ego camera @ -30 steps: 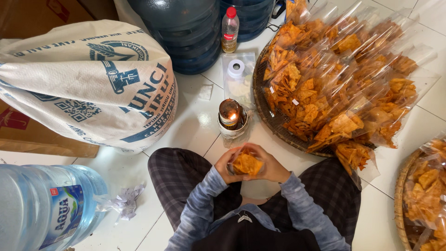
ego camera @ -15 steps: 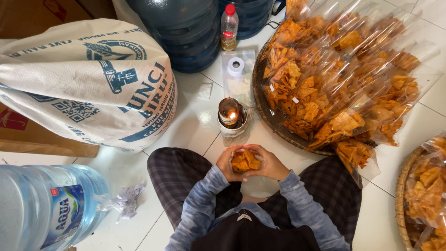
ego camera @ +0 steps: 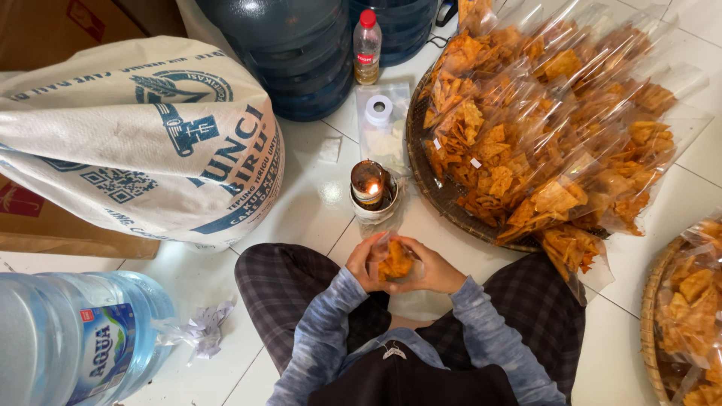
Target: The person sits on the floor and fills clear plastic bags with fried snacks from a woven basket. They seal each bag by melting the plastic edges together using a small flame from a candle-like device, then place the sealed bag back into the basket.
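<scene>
both hands clamped on one small clear bag of chips point(ego camera: 395, 263), held over the lap just below the lit lamp point(ego camera: 370, 184); left hand point(ego camera: 366, 263) wraps the bag's left side, right hand point(ego camera: 430, 272) cups the right, fingers closed round the plastic; risk as i judge it: the flame sits very near the bag and the knuckles, so a slip forward could melt too much plastic or singe a finger; a knock to the lamp could tip it on the tiled floor point(ego camera: 320, 199), and the flour sack point(ego camera: 143, 143) and a paper scrap point(ego camera: 203, 331) lie within reach of a spill; chips could crush if the hold tightens; room: tight in front; the woven tray point(ego camera: 436, 192) heaped with filled bags crowds the right, its rim just beside the lamp; a second tray point(ego camera: 662, 316) sits at far right; the sack and a water jug point(ego camera: 75, 353) hem the left; big blue jugs point(ego camera: 293, 53), a small bottle point(ego camera: 367, 46) and a tape roll point(ego camera: 378, 110) stand behind the lamp; open floor only between lamp and sack, and beside the knees.
</scene>
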